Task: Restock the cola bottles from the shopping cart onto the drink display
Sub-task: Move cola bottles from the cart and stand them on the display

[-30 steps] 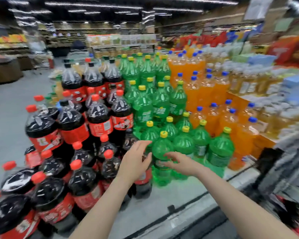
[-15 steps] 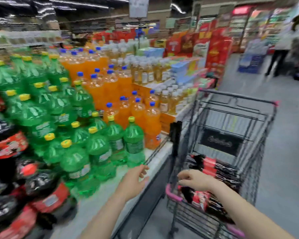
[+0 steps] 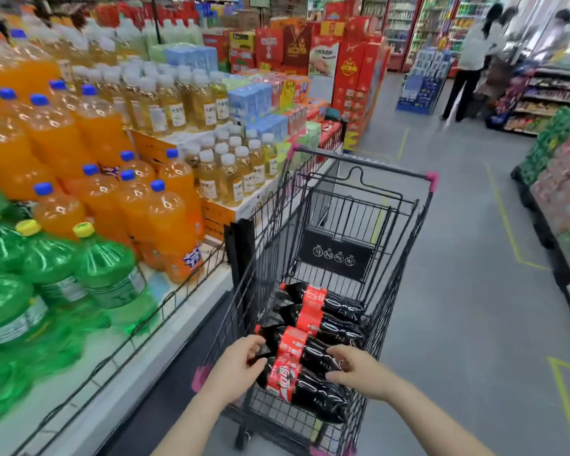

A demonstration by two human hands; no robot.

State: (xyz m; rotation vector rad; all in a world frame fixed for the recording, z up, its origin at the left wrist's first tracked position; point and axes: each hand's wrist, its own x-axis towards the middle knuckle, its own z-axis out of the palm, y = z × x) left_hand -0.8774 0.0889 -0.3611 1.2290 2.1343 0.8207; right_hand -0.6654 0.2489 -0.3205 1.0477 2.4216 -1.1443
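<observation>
A black wire shopping cart (image 3: 336,205) stands in a supermarket aisle, and everything here is placed relative to it. Inside its basket lie four cola bottles (image 3: 323,319), dark with red labels, resting on their sides one behind another from the near end toward the middle. A person reaches into the near end of the cart with both bare arms. The left hand (image 3: 234,370) sits at the neck end of the nearest cola bottle (image 3: 306,386), fingers curled toward it; whether they actually grip it cannot be told. The right hand (image 3: 359,368) lies over the body of the bottles on the cart's right side, fingers bent and spread, touching the dark plastic, again with no clear grip visible. Just left of the cart runs the drink display (image 3: 119,373), a pale shelf with a low wire rail along its edge. On it, nearest the cart's near end, stand green soda bottles (image 3: 109,274) with yellow caps; beside the cart's middle stand orange soda bottles (image 3: 165,222) with blue caps; beyond those, small pale yellow drink bottles (image 3: 231,176) with white caps. Past the cart's far end rise stacks of red gift boxes (image 3: 349,70). Farther up the aisle, to the cart's right, people (image 3: 471,57) stand at shelves, blurred.
</observation>
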